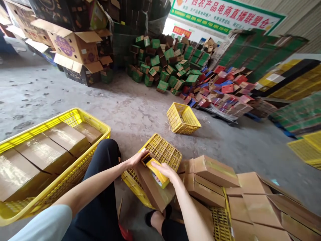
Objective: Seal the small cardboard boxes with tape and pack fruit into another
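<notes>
My left hand and my right hand both grip a yellow tape dispenser pressed against a brown cardboard box. The box stands tilted in a small yellow plastic crate in front of my knees. My left fingers curl round the dispenser's top end. My right hand lies closed over its middle.
A large yellow crate at my left holds several sealed brown boxes. More sealed boxes are stacked at my right. An empty yellow crate lies tipped on the concrete floor. Heaps of green, red and brown cartons fill the back.
</notes>
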A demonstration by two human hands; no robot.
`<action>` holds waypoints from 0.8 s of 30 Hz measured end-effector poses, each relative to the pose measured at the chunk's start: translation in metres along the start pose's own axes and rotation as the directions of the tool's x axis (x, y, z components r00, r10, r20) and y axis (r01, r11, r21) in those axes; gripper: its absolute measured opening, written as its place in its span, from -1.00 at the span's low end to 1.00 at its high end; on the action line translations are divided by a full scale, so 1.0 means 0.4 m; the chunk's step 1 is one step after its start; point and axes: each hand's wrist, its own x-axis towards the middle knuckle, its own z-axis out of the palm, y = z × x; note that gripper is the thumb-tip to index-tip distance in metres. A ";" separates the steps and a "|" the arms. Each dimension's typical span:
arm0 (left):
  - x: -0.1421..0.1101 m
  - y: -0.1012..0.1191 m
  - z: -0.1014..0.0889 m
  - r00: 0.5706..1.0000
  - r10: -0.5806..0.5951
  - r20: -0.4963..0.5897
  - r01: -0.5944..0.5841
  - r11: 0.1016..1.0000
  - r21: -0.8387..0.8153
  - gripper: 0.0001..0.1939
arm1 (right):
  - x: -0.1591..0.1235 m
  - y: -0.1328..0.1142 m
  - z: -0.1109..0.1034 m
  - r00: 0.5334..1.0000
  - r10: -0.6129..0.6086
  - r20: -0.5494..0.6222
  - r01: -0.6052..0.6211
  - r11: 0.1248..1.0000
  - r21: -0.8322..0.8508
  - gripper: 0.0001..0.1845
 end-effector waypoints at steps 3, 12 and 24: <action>0.017 -0.062 -0.011 0.998 -0.053 0.015 0.054 0.996 -0.073 0.08 | 0.012 0.012 0.000 0.996 0.090 -0.016 -0.090 0.995 -0.029 -0.46; 0.005 -0.174 -0.011 0.993 0.059 -0.099 -0.072 0.988 -0.136 -0.11 | 0.016 0.044 -0.018 0.985 0.171 0.018 -0.170 0.985 -0.035 -0.37; -0.022 -0.184 0.007 0.998 -0.060 -0.008 0.059 0.993 -0.098 -0.05 | -0.032 0.094 0.009 0.987 0.152 0.050 -0.155 0.985 0.069 -0.46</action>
